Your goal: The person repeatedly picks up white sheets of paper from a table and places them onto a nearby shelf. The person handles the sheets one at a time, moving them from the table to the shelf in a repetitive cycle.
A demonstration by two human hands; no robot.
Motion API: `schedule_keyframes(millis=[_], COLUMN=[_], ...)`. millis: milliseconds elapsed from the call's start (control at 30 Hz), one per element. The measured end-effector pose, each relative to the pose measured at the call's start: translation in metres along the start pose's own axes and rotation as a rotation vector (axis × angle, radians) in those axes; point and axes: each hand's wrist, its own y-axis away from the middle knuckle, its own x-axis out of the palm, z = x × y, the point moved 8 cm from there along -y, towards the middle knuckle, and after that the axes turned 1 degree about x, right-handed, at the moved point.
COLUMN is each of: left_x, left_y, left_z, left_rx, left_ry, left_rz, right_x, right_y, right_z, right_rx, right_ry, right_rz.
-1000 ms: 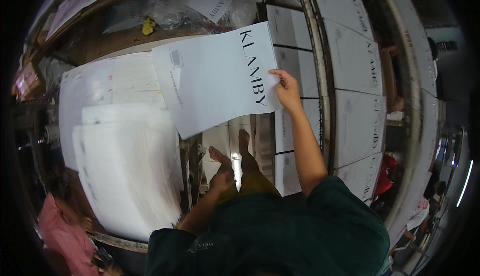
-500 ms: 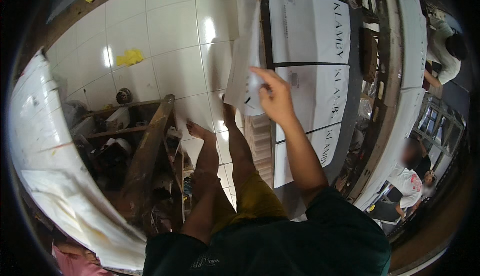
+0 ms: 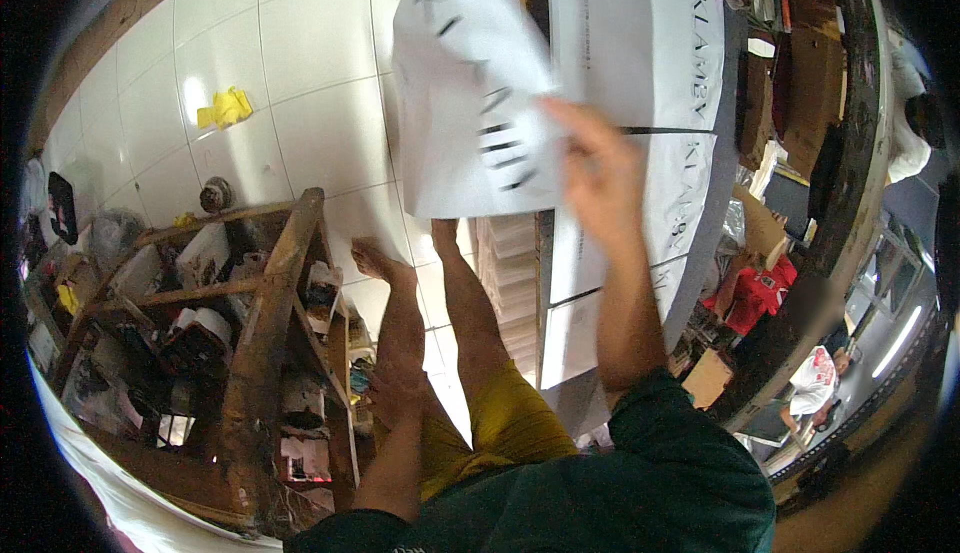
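A thin white sheet with dark lettering hangs off the table's left side, over the tiled floor, its printed face turned toward me. My right hand, somewhat blurred, pinches the sheet's right edge between closed fingers. Beneath and right of that hand, several similar white printed sheets lie flat in a row on the long dark table. My left arm hangs down by my left thigh, and the left hand is dim there, its fingers not distinguishable.
Left of my legs stands a wooden rack full of odds and ends. A yellow cloth lies on the white floor tiles. Beyond the table are cardboard boxes, and people sit or stand farther right, including one in a red shirt.
The sheet has swung out leftward and up, from nearly edge-on to showing its lettering broadly. My right hand has shifted right in view. The view has turned, showing more of the rack.
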Motion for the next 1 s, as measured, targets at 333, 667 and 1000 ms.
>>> schedule_keyframes(millis=[333,667,1000], left_x=[0.015,-0.007,-0.012], left_y=[-0.011,-0.003,-0.006], left_z=[0.001,-0.016,-0.027], left_rx=[-0.051,-0.057,-0.098], left_ry=[-0.091,-0.137,-0.104], left_rz=[0.048,0.056,0.133], right_x=[-0.237,-0.281,-0.302], right_y=[-0.063,-0.099,-0.101], right_z=[-0.254,-0.339,-0.37], right_rx=[0.005,0.169,0.175], right_ry=[0.447,0.64,0.445], right_rz=[-0.591,-0.588,-0.569])
